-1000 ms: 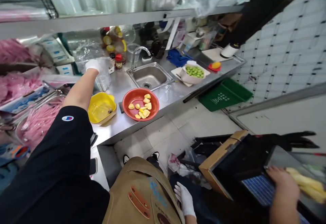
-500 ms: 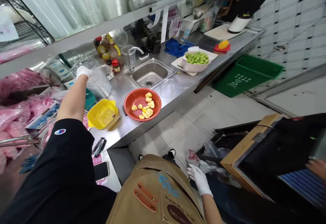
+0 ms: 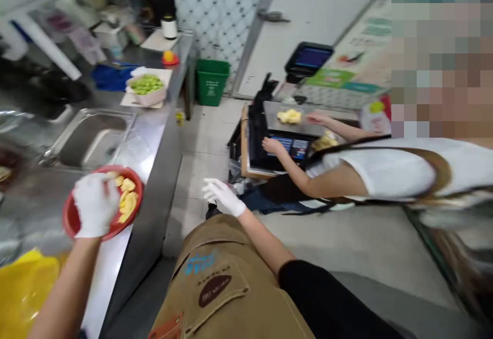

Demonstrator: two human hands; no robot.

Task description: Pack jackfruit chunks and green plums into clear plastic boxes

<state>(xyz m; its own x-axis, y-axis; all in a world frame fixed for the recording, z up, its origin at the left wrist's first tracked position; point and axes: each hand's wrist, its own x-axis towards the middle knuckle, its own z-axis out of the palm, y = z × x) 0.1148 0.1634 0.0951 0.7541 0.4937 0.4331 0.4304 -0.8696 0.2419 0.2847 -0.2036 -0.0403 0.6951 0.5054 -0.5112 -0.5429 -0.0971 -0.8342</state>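
Note:
My left hand (image 3: pixel 96 204), in a white glove, is over the red bowl (image 3: pixel 136 210) and covers its left side. Motion smears its fingers, so I cannot tell whether they are closed or whether they touch anything. Chunks of pale yellow fruit (image 3: pixel 128 203) lie in the bowl to the right of that hand. My right hand (image 3: pixel 223 195), gloved in white too, hangs in the air in front of my brown apron (image 3: pixel 208 267). Its fingers are stretched out and slightly apart, with nothing held.
A yellow basket (image 3: pixel 26 287) stands at lower left, a steel sink (image 3: pixel 133 118) beyond the bowl. Green fruit (image 3: pixel 146 85) fills a pale container farther along the counter. On the right, a co-worker (image 3: pixel 346 180) reaches to a scale (image 3: pixel 275 120) bearing yellow fruit. A green bin (image 3: pixel 213 82) stands behind.
The view has swung right, bringing the co-worker and scale into sight. My left hand has moved from the plastic packaging to above the red bowl. My right hand has risen in front of me.

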